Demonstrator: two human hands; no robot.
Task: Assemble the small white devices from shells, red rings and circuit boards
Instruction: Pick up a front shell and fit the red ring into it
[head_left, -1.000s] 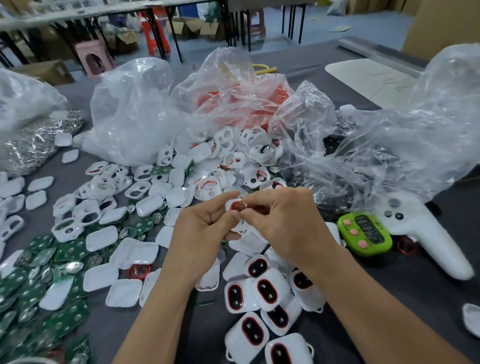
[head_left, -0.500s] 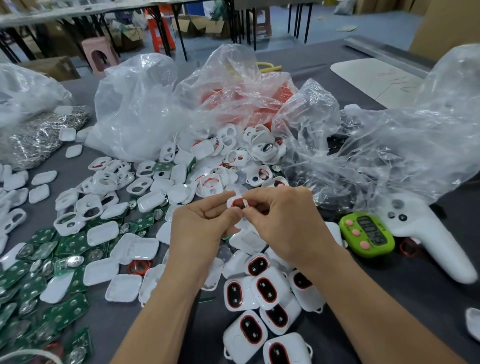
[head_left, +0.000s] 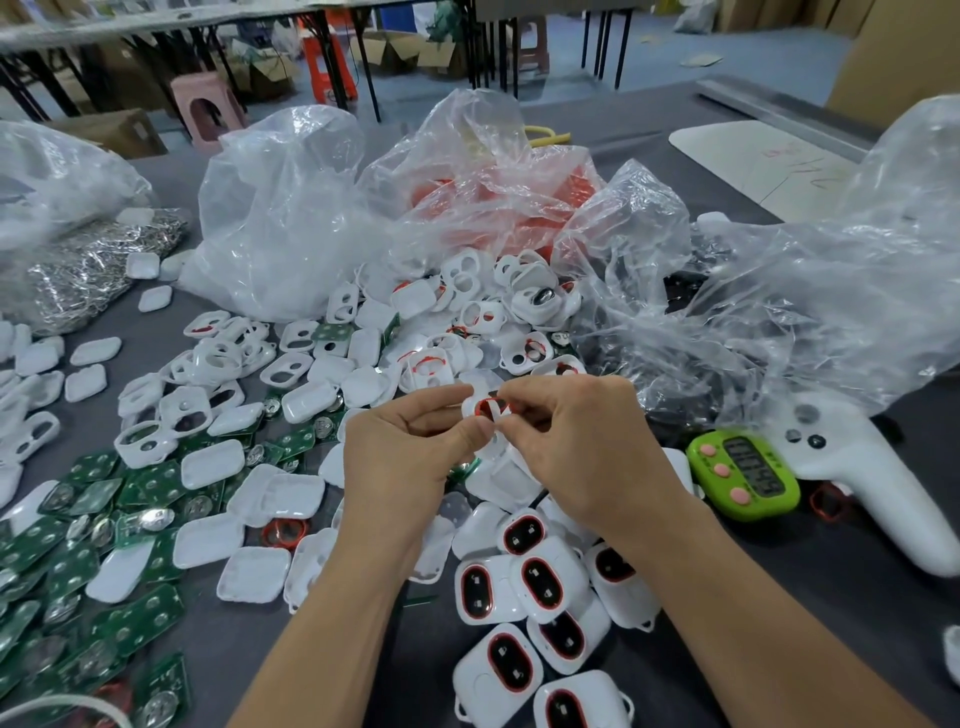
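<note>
Centrally over the grey worktop, both forearms reach forward and the hands meet. The left hand pinches a glossy white shell between thumb and forefinger. The right hand, fingers curled, pinches its other side at the thin red ring. Smooth rounded finished devices lie toward the near edge, and flat green circuit boards toward the left edge.

Grey table; white shells, green circuit boards, plastic bags lie on it.
</note>
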